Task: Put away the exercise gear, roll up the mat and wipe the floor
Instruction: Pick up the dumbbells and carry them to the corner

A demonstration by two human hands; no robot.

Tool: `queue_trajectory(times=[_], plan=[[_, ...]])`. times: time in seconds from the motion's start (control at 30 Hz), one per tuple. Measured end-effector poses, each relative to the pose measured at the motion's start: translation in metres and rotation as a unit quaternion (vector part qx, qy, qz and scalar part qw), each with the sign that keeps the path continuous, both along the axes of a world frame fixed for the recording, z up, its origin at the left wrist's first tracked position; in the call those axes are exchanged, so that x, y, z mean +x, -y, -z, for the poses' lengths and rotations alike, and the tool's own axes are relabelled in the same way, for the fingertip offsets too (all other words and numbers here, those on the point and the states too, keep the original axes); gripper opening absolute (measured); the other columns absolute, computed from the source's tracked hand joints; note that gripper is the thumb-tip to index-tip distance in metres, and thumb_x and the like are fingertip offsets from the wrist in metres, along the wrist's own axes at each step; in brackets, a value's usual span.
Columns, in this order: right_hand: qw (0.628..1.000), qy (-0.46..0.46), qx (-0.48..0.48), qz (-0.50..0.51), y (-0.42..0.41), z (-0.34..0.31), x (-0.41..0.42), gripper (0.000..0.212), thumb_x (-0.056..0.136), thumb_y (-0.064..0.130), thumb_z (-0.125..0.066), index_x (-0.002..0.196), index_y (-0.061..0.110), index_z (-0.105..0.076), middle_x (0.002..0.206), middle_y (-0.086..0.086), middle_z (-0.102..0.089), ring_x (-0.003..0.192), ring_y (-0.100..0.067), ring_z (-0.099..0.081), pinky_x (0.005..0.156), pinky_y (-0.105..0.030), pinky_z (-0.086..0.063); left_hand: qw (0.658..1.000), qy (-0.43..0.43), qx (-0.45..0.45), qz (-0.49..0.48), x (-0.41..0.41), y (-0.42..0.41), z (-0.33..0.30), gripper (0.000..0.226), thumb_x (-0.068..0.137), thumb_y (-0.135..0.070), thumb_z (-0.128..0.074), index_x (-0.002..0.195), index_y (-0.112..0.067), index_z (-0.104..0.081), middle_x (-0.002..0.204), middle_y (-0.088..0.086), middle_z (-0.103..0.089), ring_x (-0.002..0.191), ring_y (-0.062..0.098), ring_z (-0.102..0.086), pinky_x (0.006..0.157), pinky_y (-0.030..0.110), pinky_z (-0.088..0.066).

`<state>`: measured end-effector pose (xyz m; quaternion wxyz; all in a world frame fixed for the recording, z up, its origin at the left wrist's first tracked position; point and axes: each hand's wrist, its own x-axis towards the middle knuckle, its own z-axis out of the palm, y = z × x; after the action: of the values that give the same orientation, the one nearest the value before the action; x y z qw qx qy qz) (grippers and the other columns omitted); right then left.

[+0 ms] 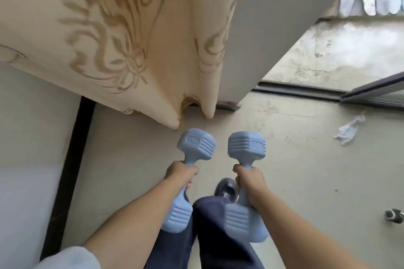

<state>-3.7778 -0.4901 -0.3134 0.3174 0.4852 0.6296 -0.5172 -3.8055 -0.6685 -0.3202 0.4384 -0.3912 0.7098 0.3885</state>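
Our left hand (pixel 180 173) and right hand (pixel 248 178) each grip a rigid, probably heavy blue dumbbell (pixel 195 143) (pixel 246 144) around its narrow handle, the surest hold.

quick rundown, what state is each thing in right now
left dumbbell: off the floor, handle gripped by the left hand
right dumbbell: off the floor, handle gripped by the right hand
curtain: hanging, hem just above the floor
crumpled cloth: lying loose on the floor
sliding door: open to the balcony
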Motion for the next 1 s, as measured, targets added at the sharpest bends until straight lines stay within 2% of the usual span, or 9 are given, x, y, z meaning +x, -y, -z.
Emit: queue_trajectory(times=[0.07, 0.23, 0.47, 0.63, 0.8, 1.0], plan=[[1.000, 0.007, -0.008, 0.021, 0.004, 0.067, -0.013, 0.013, 0.081, 0.007, -0.054, 0.070, 0.008, -0.046, 0.051, -0.009, -0.044, 0.043, -0.020, -0.037, 0.046, -0.026, -0.034, 1.000, 0.004, 0.015, -0.019, -0.017, -0.005, 0.069, 0.016, 0.078, -0.007, -0.055, 0.065, -0.010, -0.047, 0.052, 0.005, -0.044, 0.041, 0.018, -0.036, 0.046, 0.023, -0.032], [1.000, -0.001, -0.019, 0.017, 0.009, 0.211, -0.041, 0.010, 0.081, 0.008, -0.053, 0.074, 0.009, -0.046, 0.054, -0.008, -0.043, 0.044, -0.020, -0.038, 0.045, -0.024, -0.034, 0.997, -0.014, 0.062, -0.044, -0.057, -0.012, 0.210, 0.018, 0.083, -0.004, -0.056, 0.068, -0.009, -0.048, 0.054, 0.006, -0.044, 0.044, 0.017, -0.039, 0.046, 0.022, -0.034], [0.998, -0.057, -0.012, 0.022, 0.013, 0.346, -0.092, 0.012, 0.083, 0.006, -0.052, 0.072, 0.008, -0.046, 0.054, -0.009, -0.043, 0.041, -0.020, -0.038, 0.041, -0.021, -0.034, 0.995, -0.061, 0.076, -0.032, -0.101, -0.025, 0.356, 0.016, 0.085, -0.009, -0.057, 0.070, -0.007, -0.051, 0.058, 0.007, -0.050, 0.045, 0.017, -0.045, 0.045, 0.022, -0.039], [0.995, -0.056, -0.032, 0.071, 0.004, 0.383, -0.124, 0.018, 0.084, 0.006, -0.055, 0.071, 0.008, -0.043, 0.052, -0.009, -0.042, 0.040, -0.019, -0.037, 0.043, -0.021, -0.033, 0.990, -0.073, 0.113, -0.035, -0.119, -0.041, 0.401, 0.009, 0.084, -0.009, -0.058, 0.079, -0.004, -0.053, 0.058, 0.007, -0.051, 0.046, 0.017, -0.048, 0.050, 0.024, -0.040], [0.998, -0.034, -0.035, 0.044, -0.011, 0.394, -0.139, 0.019, 0.086, 0.004, -0.054, 0.071, 0.008, -0.043, 0.052, -0.009, -0.042, 0.043, -0.019, -0.039, 0.046, -0.023, -0.034, 0.985, -0.074, 0.154, -0.026, -0.132, -0.046, 0.404, 0.009, 0.086, -0.005, -0.056, 0.092, -0.002, -0.050, 0.063, 0.008, -0.050, 0.051, 0.016, -0.049, 0.049, 0.025, -0.041], [0.998, -0.028, -0.060, 0.020, -0.014, 0.402, -0.142, 0.020, 0.086, 0.002, -0.051, 0.068, 0.007, -0.044, 0.053, -0.010, -0.043, 0.045, -0.020, -0.040, 0.047, -0.024, -0.035, 0.985, -0.082, 0.150, -0.030, -0.130, -0.045, 0.415, 0.006, 0.086, -0.003, -0.055, 0.087, -0.005, -0.049, 0.065, 0.008, -0.051, 0.054, 0.015, -0.050, 0.053, 0.023, -0.043]])
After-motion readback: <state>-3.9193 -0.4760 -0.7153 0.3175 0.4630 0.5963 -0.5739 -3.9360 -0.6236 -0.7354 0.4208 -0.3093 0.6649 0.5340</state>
